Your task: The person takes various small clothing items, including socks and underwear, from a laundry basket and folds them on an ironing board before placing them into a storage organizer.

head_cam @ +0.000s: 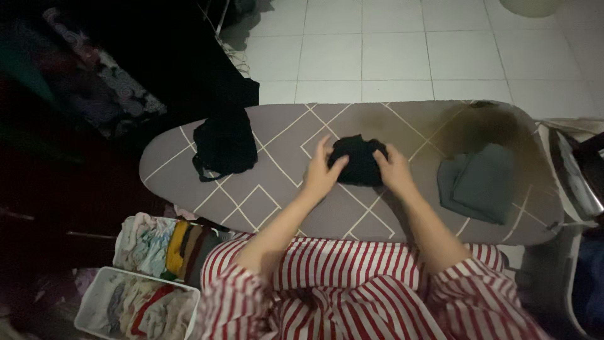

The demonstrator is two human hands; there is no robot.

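Both the left hand [322,173] and right hand [393,170] grasp a small black garment [357,160]; its fold could be loosened if released unevenly.

The ironing board [251,195] wears a matt grey woven cloth cover with pale lines and brownish scorch-like stains toward its right end; at its middle a small black cloth piece [357,160], soft and matt, lies crumpled under the left hand [322,173] and right hand [395,170]. Right of that piece rests a folded grey-green cloth [481,186], smooth and dull, and left of it a black garment [223,146], limp and matt. Beyond the board the white floor tiles [390,50] look smooth with a faint sheen, and below its left end stands a white plastic basket [85,315] of rolled cloth.
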